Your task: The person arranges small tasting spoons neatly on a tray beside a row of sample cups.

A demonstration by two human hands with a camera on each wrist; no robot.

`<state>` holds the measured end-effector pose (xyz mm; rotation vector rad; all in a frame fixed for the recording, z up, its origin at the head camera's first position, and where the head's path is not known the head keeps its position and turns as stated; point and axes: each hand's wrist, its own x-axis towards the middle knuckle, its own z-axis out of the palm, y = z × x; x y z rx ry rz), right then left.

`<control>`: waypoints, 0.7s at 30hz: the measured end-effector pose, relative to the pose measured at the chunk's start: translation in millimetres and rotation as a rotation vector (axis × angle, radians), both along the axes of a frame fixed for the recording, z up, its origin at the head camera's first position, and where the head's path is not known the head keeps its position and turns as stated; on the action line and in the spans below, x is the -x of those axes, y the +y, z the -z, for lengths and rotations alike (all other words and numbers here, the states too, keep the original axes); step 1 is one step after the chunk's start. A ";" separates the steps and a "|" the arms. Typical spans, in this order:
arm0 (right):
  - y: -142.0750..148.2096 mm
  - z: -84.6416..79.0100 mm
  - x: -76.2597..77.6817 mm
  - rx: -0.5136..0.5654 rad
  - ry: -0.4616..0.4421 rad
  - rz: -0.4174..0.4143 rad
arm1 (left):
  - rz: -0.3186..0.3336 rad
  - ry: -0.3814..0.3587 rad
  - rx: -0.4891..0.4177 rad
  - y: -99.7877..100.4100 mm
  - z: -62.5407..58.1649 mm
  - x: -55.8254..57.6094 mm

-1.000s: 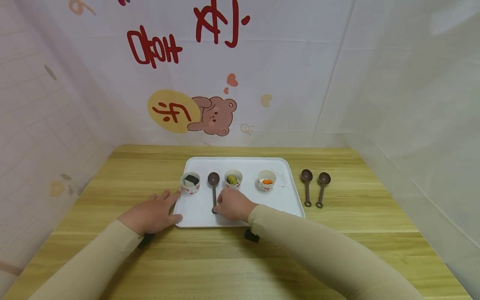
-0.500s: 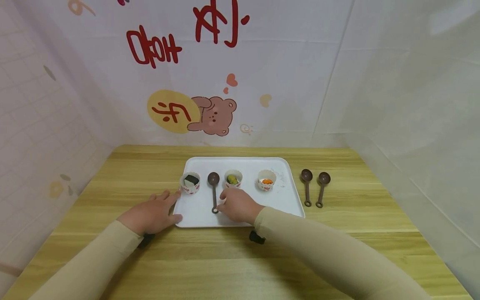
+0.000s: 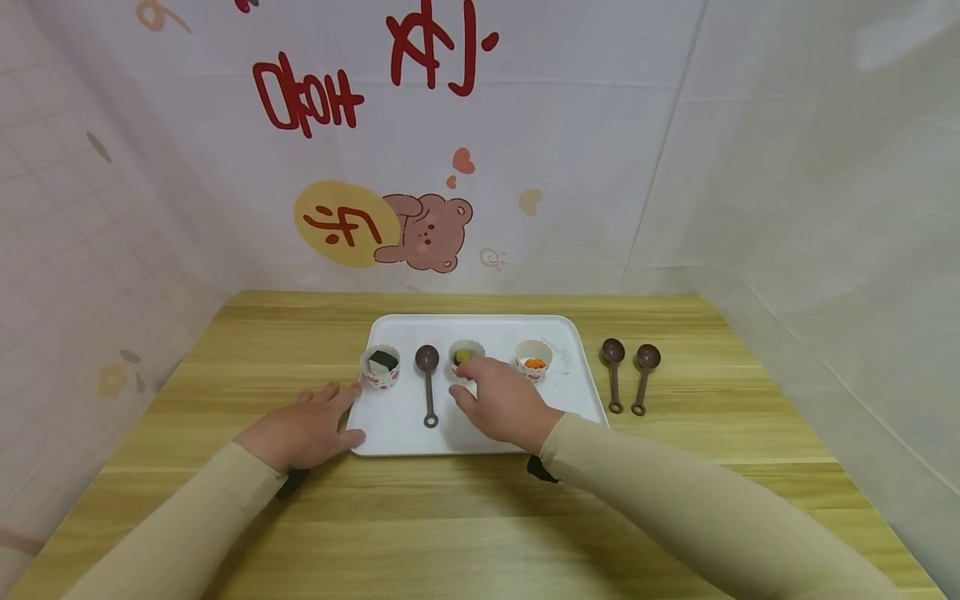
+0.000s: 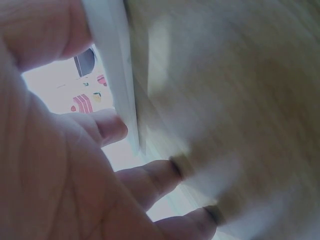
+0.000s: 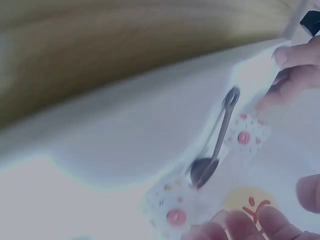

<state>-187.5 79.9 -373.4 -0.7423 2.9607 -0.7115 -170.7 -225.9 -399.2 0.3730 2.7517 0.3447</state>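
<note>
A white tray (image 3: 397, 437) lies on the wooden table. My left hand (image 3: 300, 429) rests at its left side, thumb and fingertips touching the rim (image 4: 114, 65), fingers spread. On the tray lies a brown spoon (image 3: 430, 392), bowl toward the back, untouched by either hand; the right wrist view shows the spoon (image 5: 221, 132) too. My right hand (image 3: 506, 402), thumb apart from the fingers and holding nothing, hovers to the right of the spoon. Its fingers partly cover the front of the middle paper cup (image 3: 467, 343), which contains green food; contact cannot be told.
On the tray's left stands a paper cup (image 3: 381, 381) with black-and-white food. To the right is a paper cup (image 3: 532, 373) with orange food. Two brown spoons, one nearer the tray (image 3: 613, 354) and one farther right (image 3: 647, 360), lie on the table. A printed cloth (image 3: 570, 125) hangs behind.
My right hand has let go of the spoon's handle and moved right and up, over the front of the middle cup. The spoon stays on the tray. My left hand has not moved.
</note>
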 end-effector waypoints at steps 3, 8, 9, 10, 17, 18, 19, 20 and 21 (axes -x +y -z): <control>9.7 -1.1 1.4 0.007 0.076 -0.019 | 0.000 0.001 -0.001 0.3 -0.2 -0.1; 23.5 -6.4 4.5 -0.051 0.139 -0.020 | -0.004 -0.002 0.002 1.0 -1.1 -0.6; 25.7 -8.3 4.9 -0.076 0.137 -0.013 | -0.005 -0.003 0.004 1.0 -1.3 -0.6; 27.9 -8.9 6.2 -0.095 0.137 -0.007 | -0.005 -0.003 0.005 1.1 -1.5 -0.6; 42.9 -5.9 15.0 -0.160 0.139 0.017 | -0.005 -0.001 0.006 1.3 -1.4 -0.9; 44.8 -5.4 16.0 -0.163 0.140 0.021 | -0.006 0.000 0.008 1.3 -1.5 -1.0; 46.7 -5.2 16.8 -0.168 0.139 0.025 | -0.007 0.000 0.010 1.4 -1.4 -1.0; 48.2 -5.1 17.4 -0.173 0.135 0.029 | -0.007 0.001 0.011 1.3 -1.3 -1.0; 49.8 -5.0 18.1 -0.181 0.133 0.032 | -0.009 0.001 0.012 1.4 -1.3 -1.1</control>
